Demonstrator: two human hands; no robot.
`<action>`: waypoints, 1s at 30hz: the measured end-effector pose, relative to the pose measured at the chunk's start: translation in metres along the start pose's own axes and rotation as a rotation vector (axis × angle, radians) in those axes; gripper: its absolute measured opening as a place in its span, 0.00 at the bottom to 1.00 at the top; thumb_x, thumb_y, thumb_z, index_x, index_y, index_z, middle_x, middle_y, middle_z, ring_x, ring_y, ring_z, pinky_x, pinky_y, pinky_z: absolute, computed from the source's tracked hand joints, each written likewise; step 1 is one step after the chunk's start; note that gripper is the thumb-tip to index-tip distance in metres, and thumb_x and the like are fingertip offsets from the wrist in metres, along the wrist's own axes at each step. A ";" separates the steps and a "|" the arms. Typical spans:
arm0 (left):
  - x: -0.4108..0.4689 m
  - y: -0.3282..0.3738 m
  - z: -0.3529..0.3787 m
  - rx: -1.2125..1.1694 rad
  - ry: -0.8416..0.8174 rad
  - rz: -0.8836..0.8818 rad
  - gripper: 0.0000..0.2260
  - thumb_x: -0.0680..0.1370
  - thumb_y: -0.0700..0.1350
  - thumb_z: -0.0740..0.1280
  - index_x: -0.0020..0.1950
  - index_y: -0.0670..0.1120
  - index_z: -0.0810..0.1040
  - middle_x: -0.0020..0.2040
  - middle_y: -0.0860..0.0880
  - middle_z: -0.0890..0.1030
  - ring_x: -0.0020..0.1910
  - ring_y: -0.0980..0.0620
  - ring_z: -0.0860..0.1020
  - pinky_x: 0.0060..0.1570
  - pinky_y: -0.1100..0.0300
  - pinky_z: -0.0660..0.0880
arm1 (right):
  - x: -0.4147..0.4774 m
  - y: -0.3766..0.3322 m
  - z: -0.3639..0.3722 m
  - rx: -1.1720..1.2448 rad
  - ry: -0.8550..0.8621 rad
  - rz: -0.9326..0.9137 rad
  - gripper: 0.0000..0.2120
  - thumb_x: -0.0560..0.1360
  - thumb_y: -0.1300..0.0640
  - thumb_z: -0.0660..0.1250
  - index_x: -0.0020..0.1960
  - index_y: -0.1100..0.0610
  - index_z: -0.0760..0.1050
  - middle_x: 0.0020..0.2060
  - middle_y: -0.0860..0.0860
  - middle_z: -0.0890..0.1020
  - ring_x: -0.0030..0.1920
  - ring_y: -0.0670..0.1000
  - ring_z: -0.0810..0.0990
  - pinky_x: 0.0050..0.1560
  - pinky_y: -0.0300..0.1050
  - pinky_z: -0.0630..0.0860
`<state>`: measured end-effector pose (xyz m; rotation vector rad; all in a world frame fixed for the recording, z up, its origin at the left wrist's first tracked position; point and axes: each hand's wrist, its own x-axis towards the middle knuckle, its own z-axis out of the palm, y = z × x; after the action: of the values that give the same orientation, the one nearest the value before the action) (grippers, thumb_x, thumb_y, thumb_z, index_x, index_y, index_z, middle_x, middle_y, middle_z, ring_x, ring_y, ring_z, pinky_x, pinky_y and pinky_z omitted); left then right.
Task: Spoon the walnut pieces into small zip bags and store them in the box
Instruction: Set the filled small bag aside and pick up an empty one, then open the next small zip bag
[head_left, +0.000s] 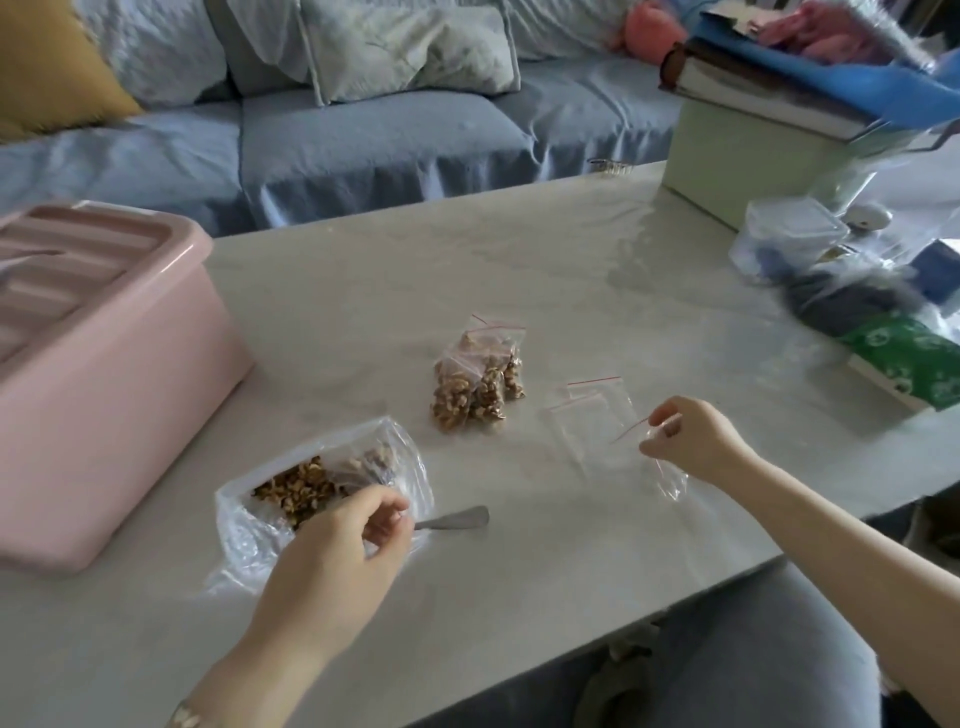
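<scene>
Head view, looking down on a pale marble-pattern table (519, 249). I see the left hand (332, 551) at the near left, fingers curled closed around a metal spoon (457, 518); only the flat end of the handle sticks out to the right of the fingers, and the bowl end is hidden under the hand, so I cannot tell whether it carries anything. The hand rests over the mouth of a large clear plastic bag (244, 525) lying open on the table, with loose walnut pieces (298, 488) heaped inside it. The right hand (691, 441) is at the near right, thumb and forefinger pinched on the red-striped rim of a small empty zip bag (667, 470), which hangs slack below the fingers; the other fingers are loosely bent. Just left of that hand lies a small stack of empty zip bags (592, 415), flat on the table. Between the two hands and further back sit the filled zip bags (480, 382), a cluster packed with walnut, red seal strips uppermost; exact count unclear. The pink storage box (104, 395) stands at the left edge, lid on, just beside the large bag. At the far right is a clutter of clear containers, a green packet and a pale green box, blurred. A blue sofa (363, 140) runs behind the table.
</scene>
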<state>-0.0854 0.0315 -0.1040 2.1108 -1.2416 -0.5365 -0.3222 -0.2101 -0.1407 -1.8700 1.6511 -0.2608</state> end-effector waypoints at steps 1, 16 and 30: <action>0.000 0.001 0.001 -0.023 0.002 0.001 0.03 0.74 0.46 0.68 0.43 0.55 0.77 0.39 0.63 0.80 0.42 0.65 0.76 0.38 0.73 0.70 | -0.008 -0.007 -0.001 0.068 0.007 -0.043 0.12 0.66 0.63 0.72 0.47 0.58 0.73 0.31 0.48 0.76 0.30 0.47 0.71 0.30 0.39 0.67; -0.021 0.003 -0.008 -0.222 -0.050 -0.007 0.04 0.76 0.47 0.66 0.43 0.52 0.79 0.38 0.58 0.81 0.41 0.63 0.78 0.40 0.72 0.70 | -0.130 -0.116 0.052 0.088 -0.336 -0.793 0.14 0.69 0.54 0.72 0.52 0.41 0.76 0.45 0.39 0.74 0.43 0.40 0.75 0.44 0.32 0.73; -0.031 -0.008 -0.024 0.116 0.096 0.221 0.08 0.74 0.44 0.68 0.53 0.50 0.76 0.46 0.57 0.74 0.46 0.60 0.73 0.47 0.71 0.69 | -0.155 -0.127 0.062 0.041 -0.344 -0.749 0.05 0.73 0.52 0.67 0.46 0.47 0.82 0.35 0.39 0.80 0.42 0.41 0.77 0.41 0.32 0.71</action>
<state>-0.0802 0.0691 -0.0907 2.0330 -1.4571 -0.2683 -0.2152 -0.0402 -0.0792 -2.2772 0.6707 -0.2511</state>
